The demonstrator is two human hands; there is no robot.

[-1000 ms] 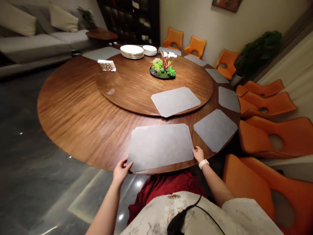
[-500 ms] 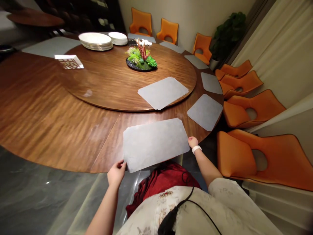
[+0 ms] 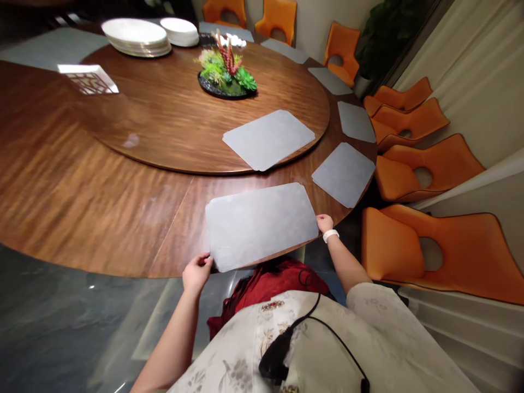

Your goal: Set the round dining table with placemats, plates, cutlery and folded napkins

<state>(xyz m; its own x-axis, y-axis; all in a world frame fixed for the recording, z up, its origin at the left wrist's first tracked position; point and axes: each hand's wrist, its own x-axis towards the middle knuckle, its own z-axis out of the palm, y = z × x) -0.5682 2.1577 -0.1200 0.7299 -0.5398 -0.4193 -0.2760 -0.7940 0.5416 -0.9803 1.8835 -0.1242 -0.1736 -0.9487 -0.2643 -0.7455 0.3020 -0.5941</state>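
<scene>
A grey placemat (image 3: 262,226) lies at the near edge of the round wooden table (image 3: 135,218), in front of my body. My left hand (image 3: 197,273) pinches its near left corner between thumb and fingers. On the other side, my right hand (image 3: 325,224), with a white band at the wrist, is closed on the right edge. Beyond it, more grey placemats (image 3: 270,139) rest partly over the rim of the turntable (image 3: 164,131). Another placemat (image 3: 344,174) lies on the table to the right.
White plates (image 3: 137,37) and smaller plates (image 3: 180,33) are stacked on the turntable, near a plant arrangement (image 3: 227,76) and a white folded card (image 3: 90,79). Several placemats line the far rim. Orange chairs (image 3: 393,240) stand along the right side, before a curtain (image 3: 475,71).
My view has tilted down a little, so the table sits higher in the picture. The near edge of the placemat now lies closer to the table's rim, with both hands still on it.
</scene>
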